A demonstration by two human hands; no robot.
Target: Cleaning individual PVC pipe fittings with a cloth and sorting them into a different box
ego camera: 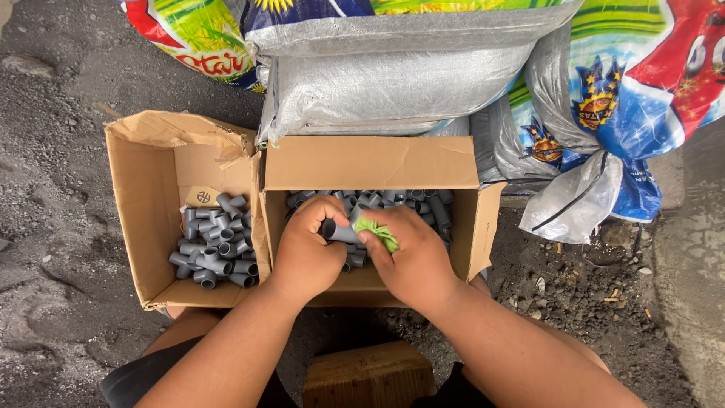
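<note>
Grey plastic is what both hands work on: in the head view, the left hand (pixel 306 245) is closed around a short grey pipe fitting (pixel 337 232), gripping it from the left so that its open, dark mouth faces up and toward the camera. The fitting's long axis runs roughly left to right, from the left fist toward the right hand (pixel 411 261). The right hand pinches a scrap of green cloth (pixel 377 233) between thumb and fingers and presses it against the fitting's right end, so cloth and fitting touch. Both hands meet above the right cardboard box (pixel 370 162), just over its heap of loose grey fittings (pixel 393 199); neither hand is clearly nearer, since each already has contact.

Just beside it on the left, touching wall to wall, stands the left cardboard box (pixel 143 189), with another pile of fittings (pixel 215 245) on the left hand's side. Woven sacks (pixel 393 83) close off the far edge behind the boxes. Gritty ground (pixel 53 151) lies open to the left, and a wooden block (pixel 366 374) sits between the person's legs.
</note>
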